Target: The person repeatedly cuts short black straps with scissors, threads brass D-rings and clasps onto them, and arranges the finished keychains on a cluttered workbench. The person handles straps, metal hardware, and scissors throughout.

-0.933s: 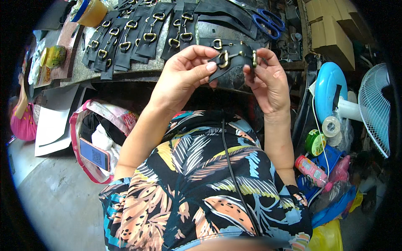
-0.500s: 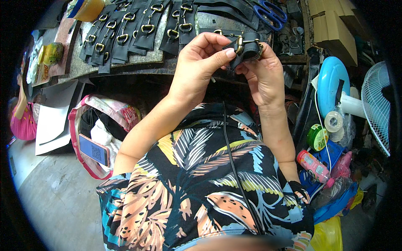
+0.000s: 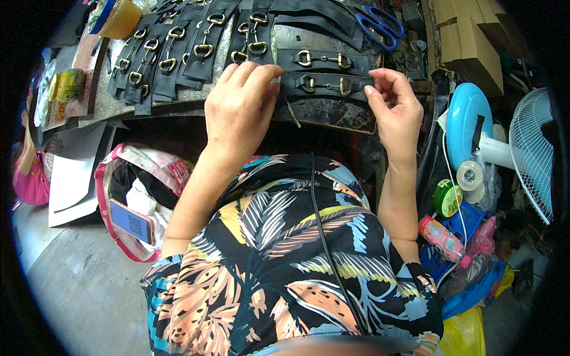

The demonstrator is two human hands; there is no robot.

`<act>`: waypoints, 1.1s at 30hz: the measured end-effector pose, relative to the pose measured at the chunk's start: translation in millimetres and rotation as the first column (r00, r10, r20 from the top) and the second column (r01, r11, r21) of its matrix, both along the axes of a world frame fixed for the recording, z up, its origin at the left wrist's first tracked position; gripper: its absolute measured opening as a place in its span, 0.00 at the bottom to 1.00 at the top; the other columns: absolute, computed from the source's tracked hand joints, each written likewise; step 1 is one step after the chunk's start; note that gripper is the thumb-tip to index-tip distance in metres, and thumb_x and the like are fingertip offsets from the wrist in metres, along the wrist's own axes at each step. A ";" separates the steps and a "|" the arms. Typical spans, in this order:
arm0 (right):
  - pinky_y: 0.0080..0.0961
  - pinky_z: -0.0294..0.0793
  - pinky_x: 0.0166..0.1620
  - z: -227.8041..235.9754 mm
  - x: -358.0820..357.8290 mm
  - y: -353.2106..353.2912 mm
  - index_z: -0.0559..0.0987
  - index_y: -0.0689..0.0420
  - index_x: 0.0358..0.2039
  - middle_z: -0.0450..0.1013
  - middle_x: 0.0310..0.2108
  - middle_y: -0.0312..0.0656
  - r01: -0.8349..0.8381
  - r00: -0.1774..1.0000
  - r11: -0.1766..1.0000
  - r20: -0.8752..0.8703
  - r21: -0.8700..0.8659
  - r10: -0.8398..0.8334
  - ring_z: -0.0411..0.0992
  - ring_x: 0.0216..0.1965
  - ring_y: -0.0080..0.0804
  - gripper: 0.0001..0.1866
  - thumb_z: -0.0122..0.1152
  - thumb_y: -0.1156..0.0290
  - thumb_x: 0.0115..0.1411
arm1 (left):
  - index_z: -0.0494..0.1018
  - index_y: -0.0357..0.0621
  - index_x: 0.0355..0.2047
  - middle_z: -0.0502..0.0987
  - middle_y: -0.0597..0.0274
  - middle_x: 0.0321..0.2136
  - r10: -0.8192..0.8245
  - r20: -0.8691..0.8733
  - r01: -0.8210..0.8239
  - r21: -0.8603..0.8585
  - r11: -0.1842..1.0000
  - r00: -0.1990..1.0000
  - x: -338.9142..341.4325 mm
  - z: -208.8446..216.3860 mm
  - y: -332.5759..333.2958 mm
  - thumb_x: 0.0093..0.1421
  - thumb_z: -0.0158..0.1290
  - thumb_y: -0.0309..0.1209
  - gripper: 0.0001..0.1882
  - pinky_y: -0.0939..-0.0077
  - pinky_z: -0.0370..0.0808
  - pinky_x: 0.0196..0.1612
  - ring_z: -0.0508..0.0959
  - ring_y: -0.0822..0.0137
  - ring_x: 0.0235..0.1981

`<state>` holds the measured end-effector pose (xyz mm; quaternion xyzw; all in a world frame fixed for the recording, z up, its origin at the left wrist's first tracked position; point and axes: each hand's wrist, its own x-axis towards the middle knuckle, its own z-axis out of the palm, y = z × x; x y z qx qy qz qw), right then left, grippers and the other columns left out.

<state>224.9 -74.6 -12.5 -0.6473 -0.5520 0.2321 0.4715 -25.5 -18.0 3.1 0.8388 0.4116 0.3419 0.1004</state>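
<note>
A black strap (image 3: 326,85) with gold-coloured horsebit hardware lies stretched sideways near the bench's front edge. My left hand (image 3: 243,98) is at its left end, back upward and fingers curled, with the thumb largely hidden. At the right end, my right hand (image 3: 395,101) has thumb and forefinger on the strap's tip, the other fingers bent. Just behind it, a matching strap (image 3: 323,60) lies parallel. Further left, several more such straps (image 3: 172,50) overlap in a row on the bench, running away from me.
Blue-handled scissors (image 3: 381,26) and plain black strips (image 3: 317,15) lie at the back. An orange tub (image 3: 120,19) stands far left. Cardboard boxes (image 3: 472,53) and a white-and-blue fan (image 3: 475,127) are at the right. A bag (image 3: 139,172) holding a phone (image 3: 132,221) sits below the bench.
The strap that was bent up between both hands now lies flat on the bench. My hands have moved apart, left hand leftward and right hand slightly right, uncovering the strap behind.
</note>
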 end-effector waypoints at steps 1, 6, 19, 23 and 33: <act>0.15 0.72 0.37 -1.1 2.4 -0.5 0.82 0.57 0.44 0.76 0.33 0.32 -0.008 1.000 1.000 -0.001 -0.025 0.008 0.70 0.31 0.15 0.13 0.68 0.81 0.58 | 0.78 0.45 0.38 0.78 0.59 0.32 -0.009 0.017 0.009 0.013 1.000 1.000 -0.6 -1.1 1.2 0.53 0.62 0.20 0.12 0.63 0.76 0.37 0.77 0.54 0.34; 0.15 0.72 0.36 -11.1 13.2 -4.2 0.82 0.60 0.44 0.76 0.33 0.33 -0.001 0.987 1.000 -0.163 -0.013 -0.001 0.70 0.31 0.15 0.13 0.67 0.82 0.58 | 0.79 0.46 0.39 0.78 0.61 0.34 -0.081 0.017 0.080 0.050 0.996 0.997 -7.8 -5.1 1.5 0.53 0.65 0.25 0.13 0.64 0.76 0.37 0.77 0.56 0.35; 0.18 0.71 0.37 -11.9 7.8 -5.0 0.82 0.61 0.43 0.72 0.33 0.35 -0.005 0.996 1.000 0.086 0.018 0.004 0.67 0.30 0.21 0.14 0.68 0.83 0.55 | 0.79 0.46 0.33 0.81 0.62 0.37 -0.089 -0.011 0.089 0.157 0.984 0.996 -2.2 -27.0 3.9 0.49 0.69 0.28 0.12 0.69 0.76 0.35 0.78 0.60 0.33; 0.20 0.72 0.35 -9.9 7.9 -2.1 0.82 0.61 0.42 0.72 0.32 0.36 0.014 1.000 1.000 0.027 0.000 -0.014 0.67 0.28 0.22 0.14 0.70 0.81 0.53 | 0.80 0.47 0.36 0.80 0.61 0.39 -0.090 -0.008 0.090 0.144 0.986 0.996 0.2 -18.2 2.7 0.49 0.69 0.29 0.14 0.68 0.75 0.39 0.77 0.59 0.36; 0.18 0.67 0.33 -2.2 0.6 -4.6 0.81 0.60 0.41 0.70 0.32 0.34 0.031 0.998 0.999 0.053 -0.044 -0.029 0.64 0.29 0.21 0.16 0.75 0.79 0.52 | 0.81 0.47 0.43 0.77 0.61 0.43 -0.037 -0.117 0.035 -0.020 0.999 0.992 9.3 -2.8 -0.6 0.47 0.71 0.34 0.21 0.63 0.72 0.47 0.73 0.55 0.43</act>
